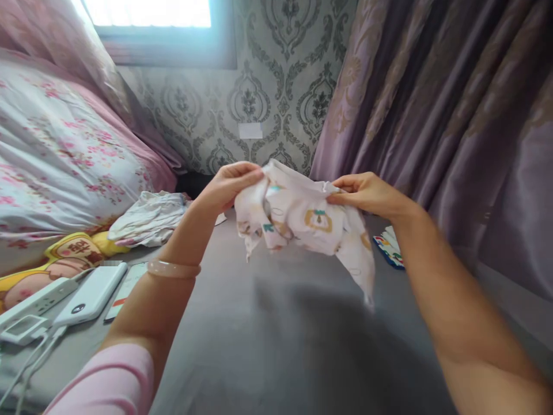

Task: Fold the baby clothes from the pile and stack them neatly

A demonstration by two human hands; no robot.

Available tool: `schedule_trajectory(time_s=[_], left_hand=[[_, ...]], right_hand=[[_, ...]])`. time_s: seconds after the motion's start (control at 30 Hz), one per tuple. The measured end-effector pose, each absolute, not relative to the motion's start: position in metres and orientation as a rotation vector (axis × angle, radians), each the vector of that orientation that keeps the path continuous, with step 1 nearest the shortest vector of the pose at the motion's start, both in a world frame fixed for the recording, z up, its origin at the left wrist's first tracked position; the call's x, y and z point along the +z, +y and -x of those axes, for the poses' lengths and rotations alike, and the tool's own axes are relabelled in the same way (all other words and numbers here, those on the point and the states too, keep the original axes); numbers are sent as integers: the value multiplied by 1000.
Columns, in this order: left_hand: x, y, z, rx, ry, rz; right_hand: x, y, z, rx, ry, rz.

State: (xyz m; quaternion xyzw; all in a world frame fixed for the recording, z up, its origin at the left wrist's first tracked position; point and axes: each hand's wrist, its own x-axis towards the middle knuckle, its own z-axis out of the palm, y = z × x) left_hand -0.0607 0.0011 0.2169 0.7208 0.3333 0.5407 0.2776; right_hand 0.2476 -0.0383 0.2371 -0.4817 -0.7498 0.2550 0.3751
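A small white printed garment (302,213) with tan and green animal figures hangs in the air between my hands, over the grey sheet. It looks like a baby's top; its lower part is bunched, and a sleeve-like end droops at the right. My left hand (231,184) pinches one upper corner of it. My right hand (367,193) pinches the opposite upper corner, thumb and fingers closed on the cloth. The upper edge is stretched between the two grips.
Crumpled light clothes (149,219) lie at the left, beside a yellow cartoon cushion (78,253). A power bank (90,294), a power strip (38,300) with cables and a phone (125,291) rest near my left arm. Folded colourful cloth (389,248) lies at the right on the grey sheet (207,346).
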Motion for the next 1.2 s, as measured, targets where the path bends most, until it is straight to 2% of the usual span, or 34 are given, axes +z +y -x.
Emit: schedule_trajectory(time_s=[0.33, 0.47, 0.63, 0.73, 1.0, 1.2], left_hand=[[206, 24, 47, 1420, 998, -2044], [201, 30, 40, 1526, 922, -1929], [192, 32, 34, 1605, 979, -1816], [188, 30, 31, 1680, 1110, -1919], [195, 1, 35, 1861, 1414, -2288], [204, -48, 71, 1778, 1593, -2579]], right_hand=[[217, -18, -258, 624, -1921, 1212], [210, -13, -261, 745, -1857, 1161], [204, -1, -261, 628, -1776, 1112], [202, 3, -257, 415, -1789, 1117], [191, -21, -240, -459, -1760, 1374], [195, -62, -247, -630, -1923, 1439]])
